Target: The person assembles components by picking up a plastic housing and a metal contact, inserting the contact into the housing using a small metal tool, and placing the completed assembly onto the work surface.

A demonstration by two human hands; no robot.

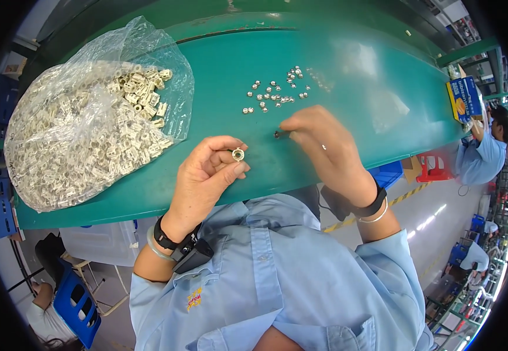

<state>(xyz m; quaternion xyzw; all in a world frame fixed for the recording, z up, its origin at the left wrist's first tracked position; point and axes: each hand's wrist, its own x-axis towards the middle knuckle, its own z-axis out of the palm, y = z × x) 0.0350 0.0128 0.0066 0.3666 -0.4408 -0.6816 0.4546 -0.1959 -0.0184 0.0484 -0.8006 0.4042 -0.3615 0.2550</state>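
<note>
My left hand [210,169] pinches a small cream plastic socket-like part [238,155] between thumb and fingers, its round opening facing up. To the right and a little farther off, my right hand [327,146] holds a tiny dark, shiny piece [277,134] at its fingertips, too small to name. A small bright spot shows on the right hand; I cannot tell what it is. Beyond the hands, several small shiny metal pieces [277,97] lie scattered on the green work surface [219,76]. The two hands are apart.
A large clear plastic bag [175,55] full of cream plastic parts [90,134] stands at the left. At the far right are a blue and yellow box [464,99], a red stool [435,167] and a co-worker in a blue shirt [483,158]. A blue chair [73,304] stands lower left.
</note>
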